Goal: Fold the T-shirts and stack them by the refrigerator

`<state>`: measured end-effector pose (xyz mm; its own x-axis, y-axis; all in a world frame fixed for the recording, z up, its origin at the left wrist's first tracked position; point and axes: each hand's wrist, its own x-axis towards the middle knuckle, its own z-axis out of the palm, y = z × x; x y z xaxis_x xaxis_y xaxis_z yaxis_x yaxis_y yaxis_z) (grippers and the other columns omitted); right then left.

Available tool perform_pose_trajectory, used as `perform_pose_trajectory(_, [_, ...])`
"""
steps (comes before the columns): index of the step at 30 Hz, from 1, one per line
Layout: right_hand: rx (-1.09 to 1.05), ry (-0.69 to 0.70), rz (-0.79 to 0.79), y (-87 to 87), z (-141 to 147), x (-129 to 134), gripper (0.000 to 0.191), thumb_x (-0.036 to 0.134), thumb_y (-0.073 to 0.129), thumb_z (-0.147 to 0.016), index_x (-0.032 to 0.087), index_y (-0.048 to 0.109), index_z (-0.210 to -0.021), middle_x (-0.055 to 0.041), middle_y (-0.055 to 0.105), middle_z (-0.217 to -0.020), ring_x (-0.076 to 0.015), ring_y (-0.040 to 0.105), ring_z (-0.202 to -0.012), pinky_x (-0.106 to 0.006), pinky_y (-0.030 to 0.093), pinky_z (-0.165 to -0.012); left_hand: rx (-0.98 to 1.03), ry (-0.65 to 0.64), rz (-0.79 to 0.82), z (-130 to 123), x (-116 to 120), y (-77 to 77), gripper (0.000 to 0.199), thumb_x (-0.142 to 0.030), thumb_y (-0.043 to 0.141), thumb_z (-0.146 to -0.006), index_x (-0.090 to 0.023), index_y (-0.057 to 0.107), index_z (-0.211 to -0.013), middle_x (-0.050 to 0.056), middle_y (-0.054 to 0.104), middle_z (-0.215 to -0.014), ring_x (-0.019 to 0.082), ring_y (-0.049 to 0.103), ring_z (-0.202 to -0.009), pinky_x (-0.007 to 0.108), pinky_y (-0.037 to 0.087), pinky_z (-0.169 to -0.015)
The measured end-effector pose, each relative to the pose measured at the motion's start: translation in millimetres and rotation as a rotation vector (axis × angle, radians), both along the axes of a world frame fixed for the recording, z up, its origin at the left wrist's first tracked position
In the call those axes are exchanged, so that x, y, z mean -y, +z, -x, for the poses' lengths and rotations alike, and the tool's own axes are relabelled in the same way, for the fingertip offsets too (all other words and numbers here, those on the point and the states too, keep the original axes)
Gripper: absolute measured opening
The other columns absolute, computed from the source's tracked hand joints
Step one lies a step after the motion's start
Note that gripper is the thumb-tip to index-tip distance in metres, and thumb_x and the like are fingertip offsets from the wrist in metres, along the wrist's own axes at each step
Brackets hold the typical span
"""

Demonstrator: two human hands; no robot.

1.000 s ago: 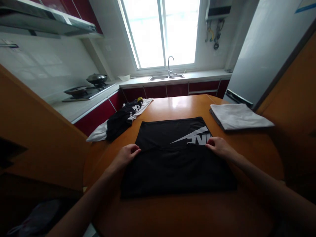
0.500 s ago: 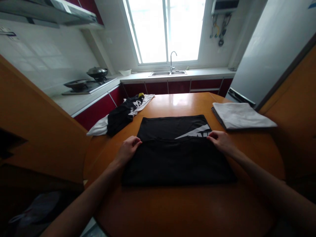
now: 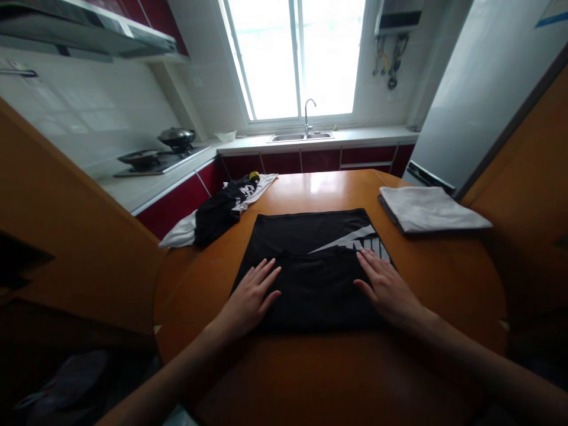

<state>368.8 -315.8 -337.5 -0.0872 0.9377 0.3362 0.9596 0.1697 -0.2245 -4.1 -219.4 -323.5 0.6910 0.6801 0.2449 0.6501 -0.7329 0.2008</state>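
A black garment (image 3: 310,296), most likely a T-shirt, lies folded on the wooden table (image 3: 319,378) in front of me. Its near part is turned up over the far part, where a grey slanted stripe and grey lettering show. My left hand (image 3: 255,296) rests flat on the left side of the folded part, fingers stretched out. On the right side, my right hand (image 3: 381,284) lies flat too, fingertips by the fold's upper edge and the lettering. Neither hand grips the cloth.
A rumpled black-and-white garment (image 3: 219,213) lies at the table's far left edge. Folded white and dark cloths (image 3: 432,210) are stacked at the right. Beyond the table are a counter with a sink (image 3: 302,136), a stove with pans (image 3: 155,160), and a fridge (image 3: 479,89).
Both hands have let go of the fold's upper corners. They have moved inward and now lie flat with open fingers on the black cloth. The view has shifted slightly.
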Motion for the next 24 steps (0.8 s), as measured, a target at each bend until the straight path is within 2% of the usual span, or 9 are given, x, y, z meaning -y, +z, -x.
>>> perform_pose_trajectory(3, [0.040, -0.067, 0.111, -20.8, 0, 4, 0.073, 0.059, 0.033, -0.100, 0.017, 0.029, -0.160, -0.0140, 0.031, -0.163, -0.0313, 0.026, -0.151, -0.056, 0.025, -0.120, -0.070, 0.022, 0.024, 1, 4, -15.2, 0.059, -0.049, 0.045, -0.103, -0.026, 0.034, -0.157, 0.011, 0.031, -0.164, 0.033, 0.021, -0.153, 0.061, 0.027, -0.119])
perform_pose_trajectory(5, [0.046, -0.095, 0.143, -25.8, -4, 3, 0.074, 0.061, 0.031, -0.100, 0.016, 0.031, -0.159, -0.0148, 0.031, -0.163, -0.0306, 0.025, -0.152, -0.056, 0.023, -0.121, -0.081, 0.023, 0.032, 3, 3, -17.2, 0.059, -0.048, 0.045, -0.103, -0.026, 0.034, -0.157, 0.011, 0.030, -0.164, 0.032, 0.021, -0.153, 0.061, 0.027, -0.119])
perform_pose_trajectory(10, [0.032, -0.090, 0.036, -17.2, -11, 6, 0.069, 0.056, 0.033, -0.102, 0.018, 0.031, -0.159, -0.0145, 0.032, -0.162, -0.0310, 0.024, -0.152, -0.058, 0.022, -0.121, -0.042, 0.021, -0.018, 6, 3, -8.1, 0.053, -0.045, 0.047, -0.103, -0.028, 0.042, -0.153, 0.009, 0.031, -0.164, 0.031, 0.024, -0.152, 0.059, 0.025, -0.120])
perform_pose_trajectory(16, [0.016, -0.043, 0.094, -16.6, -17, 11, 0.063, 0.053, 0.036, -0.102, 0.017, 0.039, -0.155, -0.0147, 0.035, -0.160, -0.0288, 0.030, -0.150, -0.057, 0.027, -0.120, -0.056, 0.046, 0.009, 6, 8, -4.5, 0.055, -0.049, 0.048, -0.102, -0.026, 0.045, -0.152, 0.010, 0.036, -0.161, 0.032, 0.027, -0.151, 0.060, 0.028, -0.119])
perform_pose_trajectory(20, [-0.019, -0.023, -0.013, -6.2, -16, 20, 0.056, 0.046, 0.036, -0.104, 0.017, 0.043, -0.152, -0.0138, 0.039, -0.159, -0.0274, 0.032, -0.149, -0.056, 0.028, -0.120, 0.048, 0.105, -0.037, 14, 15, 9.5, 0.048, -0.043, 0.047, -0.103, -0.025, 0.051, -0.147, 0.009, 0.045, -0.156, 0.030, 0.038, -0.146, 0.057, 0.033, -0.118])
perform_pose_trajectory(22, [-0.041, 0.010, -0.053, -1.4, -16, 30, 0.052, 0.043, 0.039, -0.104, 0.019, 0.046, -0.150, -0.0131, 0.041, -0.158, -0.0277, 0.033, -0.149, -0.056, 0.030, -0.120, 0.126, 0.152, -0.063, 25, 22, 15.8, 0.042, -0.040, 0.049, -0.102, -0.024, 0.059, -0.139, 0.010, 0.056, -0.145, 0.030, 0.051, -0.135, 0.052, 0.044, -0.112])
perform_pose_trajectory(24, [-0.059, 0.063, -0.074, -0.3, -18, 42, 0.047, 0.039, 0.044, -0.103, 0.021, 0.052, -0.145, -0.0117, 0.043, -0.157, -0.0280, 0.036, -0.147, -0.056, 0.034, -0.119, 0.186, 0.179, -0.066, 39, 31, 19.2, 0.033, -0.039, 0.052, -0.100, -0.024, 0.068, -0.126, 0.010, 0.064, -0.128, 0.027, 0.063, -0.117, 0.044, 0.054, -0.099])
